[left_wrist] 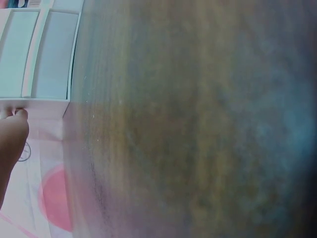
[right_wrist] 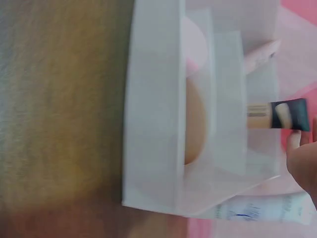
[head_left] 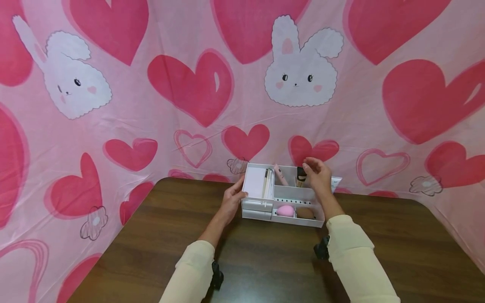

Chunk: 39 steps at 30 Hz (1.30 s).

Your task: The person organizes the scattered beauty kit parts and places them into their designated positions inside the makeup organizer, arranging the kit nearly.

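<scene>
A white makeup organizer (head_left: 282,193) stands on the table near the back. My left hand (head_left: 229,200) grips its left side, thumb at the rim; in the left wrist view only part of that hand (left_wrist: 10,141) shows. At the back right compartment, my right hand (head_left: 320,174) has its fingertips right at the dark end of a black-and-beige cosmetic tube (right_wrist: 285,114), which stands upright there. A pink tube (head_left: 281,175) leans beside it. Brushes (head_left: 266,183) lie in the left section. A pink makeup sponge (head_left: 285,211) and a brown sponge (head_left: 305,213) sit in front.
Just outside the organizer's right wall is a white tube with blue lettering (right_wrist: 262,209). Two small drawers (head_left: 257,209) are at its front left. The brown wooden table (head_left: 265,265) extends towards me; a pink cloth with hearts and rabbits (head_left: 242,92) hangs behind it.
</scene>
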Available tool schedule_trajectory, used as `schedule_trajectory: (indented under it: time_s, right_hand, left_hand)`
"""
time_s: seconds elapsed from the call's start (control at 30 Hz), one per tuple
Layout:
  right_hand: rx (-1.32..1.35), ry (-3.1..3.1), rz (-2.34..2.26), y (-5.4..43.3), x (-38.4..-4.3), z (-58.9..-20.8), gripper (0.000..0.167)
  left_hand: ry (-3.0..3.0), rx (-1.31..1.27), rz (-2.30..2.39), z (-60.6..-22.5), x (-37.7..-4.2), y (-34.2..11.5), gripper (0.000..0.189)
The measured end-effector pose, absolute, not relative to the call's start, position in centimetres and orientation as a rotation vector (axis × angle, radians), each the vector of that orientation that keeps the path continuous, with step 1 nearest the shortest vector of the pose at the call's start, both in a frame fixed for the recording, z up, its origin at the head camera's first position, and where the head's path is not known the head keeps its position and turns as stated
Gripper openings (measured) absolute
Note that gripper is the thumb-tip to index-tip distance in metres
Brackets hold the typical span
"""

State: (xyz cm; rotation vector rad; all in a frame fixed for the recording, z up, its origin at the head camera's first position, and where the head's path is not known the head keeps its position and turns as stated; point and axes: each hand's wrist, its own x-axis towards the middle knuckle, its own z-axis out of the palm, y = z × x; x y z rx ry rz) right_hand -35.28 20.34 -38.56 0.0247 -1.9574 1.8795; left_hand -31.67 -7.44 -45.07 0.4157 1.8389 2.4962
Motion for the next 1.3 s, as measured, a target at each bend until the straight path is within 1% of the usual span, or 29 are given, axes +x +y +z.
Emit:
schedule_trajectory:
  time_s: [0.3,0.53,0.7,1.0,1.13,1.3]
  right_hand:
    - [0.141,-1.761,1.932,21.5,-33.8,-34.5,0.029]
    - [0.234,-1.776,1.905,24.3,-32.2,-33.6,0.016]
    - [0.253,-1.694,1.952,26.4,-31.9,-34.4,0.02]
    - [0.097,-1.724,2.026,29.1,-32.0,-38.0,0.018]
    - [0.078,-1.747,2.137,29.7,-32.1,-39.9,0.019]
    - [0.095,-1.856,2.185,29.8,-32.0,-41.4,0.023]
  left_hand:
    - [1.825,0.403,2.51,-45.0,-31.6,-7.4,0.072]
    - [1.824,0.402,2.51,-45.1,-31.5,-7.4,0.071]
    - [1.824,0.398,2.515,-45.2,-31.6,-7.4,0.07]
    - [1.821,0.416,2.506,-45.2,-31.5,-7.4,0.07]
    - [1.816,0.425,2.504,-45.1,-31.5,-7.4,0.071]
    - [1.815,0.414,2.509,-45.0,-31.4,-7.4,0.072]
